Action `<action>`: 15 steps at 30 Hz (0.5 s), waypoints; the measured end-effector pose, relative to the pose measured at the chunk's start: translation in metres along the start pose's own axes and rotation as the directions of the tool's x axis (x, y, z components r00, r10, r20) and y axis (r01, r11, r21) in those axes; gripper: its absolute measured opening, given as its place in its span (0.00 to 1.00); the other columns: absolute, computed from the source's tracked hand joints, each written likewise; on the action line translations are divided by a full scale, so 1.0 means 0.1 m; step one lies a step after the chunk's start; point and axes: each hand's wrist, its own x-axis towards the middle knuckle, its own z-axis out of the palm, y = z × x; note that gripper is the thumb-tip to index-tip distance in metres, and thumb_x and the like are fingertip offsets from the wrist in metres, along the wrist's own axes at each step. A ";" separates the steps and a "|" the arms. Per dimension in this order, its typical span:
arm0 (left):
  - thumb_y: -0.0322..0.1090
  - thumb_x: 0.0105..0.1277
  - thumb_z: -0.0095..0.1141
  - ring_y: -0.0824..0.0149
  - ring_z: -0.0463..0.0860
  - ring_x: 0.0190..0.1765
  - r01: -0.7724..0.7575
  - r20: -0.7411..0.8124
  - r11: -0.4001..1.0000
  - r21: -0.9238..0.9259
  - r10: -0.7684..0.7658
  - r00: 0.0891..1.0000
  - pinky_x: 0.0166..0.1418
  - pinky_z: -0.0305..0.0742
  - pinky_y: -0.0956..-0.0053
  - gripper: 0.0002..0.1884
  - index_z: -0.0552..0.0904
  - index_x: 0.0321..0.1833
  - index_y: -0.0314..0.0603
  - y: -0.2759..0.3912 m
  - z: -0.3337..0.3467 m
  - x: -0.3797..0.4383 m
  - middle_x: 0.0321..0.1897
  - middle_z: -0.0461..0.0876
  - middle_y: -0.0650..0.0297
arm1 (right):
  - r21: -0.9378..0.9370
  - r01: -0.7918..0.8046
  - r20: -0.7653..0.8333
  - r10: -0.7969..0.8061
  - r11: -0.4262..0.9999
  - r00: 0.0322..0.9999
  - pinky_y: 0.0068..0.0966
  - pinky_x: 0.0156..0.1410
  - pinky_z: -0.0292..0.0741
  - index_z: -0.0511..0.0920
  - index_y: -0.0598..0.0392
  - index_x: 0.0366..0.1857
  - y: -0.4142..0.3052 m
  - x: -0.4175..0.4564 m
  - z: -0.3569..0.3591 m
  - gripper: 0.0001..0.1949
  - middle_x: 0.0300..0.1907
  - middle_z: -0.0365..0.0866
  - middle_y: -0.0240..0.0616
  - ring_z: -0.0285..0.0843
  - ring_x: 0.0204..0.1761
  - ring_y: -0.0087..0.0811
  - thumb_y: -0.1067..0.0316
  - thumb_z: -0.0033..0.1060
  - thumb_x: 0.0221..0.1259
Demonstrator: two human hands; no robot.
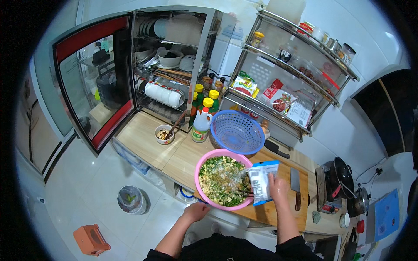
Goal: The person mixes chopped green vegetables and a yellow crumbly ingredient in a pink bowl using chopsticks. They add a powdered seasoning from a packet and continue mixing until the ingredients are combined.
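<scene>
My right hand (279, 189) grips a white and blue plastic packet (263, 181), tilted over the right rim of a pink basin (198, 186). White grains fall from the packet onto chopped green vegetable and yellow bits (222, 181) in the basin. Dark chopsticks (245, 193) rest in the mix, partly behind the packet. Near the basin's lower left side is my left hand (196, 211), its fingers curled; whether they touch the rim or hold anything is unclear. The basin stands partly on a wooden cutting board (261, 213), where a cleaver (295, 186) lies to the right.
Behind the basin sit a blue colander (237, 132), a white jug with a red cap (201, 127) and a small bowl (164, 134). A dish cabinet's door (94, 84) hangs open at left. A spice rack (277, 62) and a portable stove (326, 195) are at right.
</scene>
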 end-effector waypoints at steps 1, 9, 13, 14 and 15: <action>0.48 0.60 0.46 0.54 0.79 0.39 -0.007 0.007 1.000 -0.001 0.007 1.000 0.41 0.72 0.62 0.17 0.79 0.33 0.41 0.00 0.01 0.01 0.32 0.80 0.54 | 0.024 0.045 0.011 -0.046 0.999 0.999 0.44 0.36 0.70 0.79 0.58 0.25 -0.10 0.00 -0.01 0.23 0.24 0.76 0.55 0.75 0.29 0.53 0.47 0.42 0.60; 0.48 0.60 0.47 0.53 0.78 0.37 -0.056 -0.028 0.996 -0.065 0.054 0.998 0.39 0.71 0.62 0.17 0.79 0.32 0.41 -0.01 0.02 -0.02 0.31 0.80 0.53 | 0.061 0.261 0.104 -0.266 0.963 0.958 0.43 0.35 0.70 0.79 0.56 0.24 -0.59 -0.02 0.05 0.21 0.23 0.77 0.53 0.75 0.29 0.51 0.48 0.43 0.60; 0.48 0.61 0.47 0.52 0.78 0.37 -0.056 -0.053 0.996 -0.062 0.053 0.997 0.39 0.71 0.62 0.17 0.79 0.32 0.41 -0.07 0.01 -0.06 0.31 0.80 0.53 | 0.013 0.332 0.168 -0.329 0.943 0.929 0.43 0.33 0.71 0.79 0.56 0.25 -0.61 -0.05 -0.04 0.21 0.21 0.77 0.53 0.76 0.26 0.51 0.50 0.41 0.61; 0.48 0.61 0.46 0.53 0.78 0.37 -0.043 -0.056 0.997 -0.069 0.039 0.998 0.39 0.71 0.62 0.17 0.79 0.32 0.41 -0.08 0.00 -0.08 0.31 0.80 0.53 | 0.004 0.301 0.167 -0.297 0.954 0.940 0.43 0.34 0.71 0.79 0.56 0.24 -0.62 -0.03 -0.03 0.21 0.22 0.77 0.52 0.76 0.27 0.50 0.50 0.41 0.61; 0.48 0.61 0.46 0.53 0.78 0.37 -0.036 -0.053 0.997 -0.071 0.032 0.998 0.40 0.71 0.62 0.17 0.79 0.32 0.41 -0.06 -0.01 -0.09 0.31 0.80 0.53 | -0.007 0.261 0.163 -0.256 0.965 0.953 0.43 0.34 0.71 0.79 0.56 0.22 -0.60 -0.02 -0.03 0.22 0.23 0.77 0.51 0.76 0.28 0.50 0.49 0.42 0.60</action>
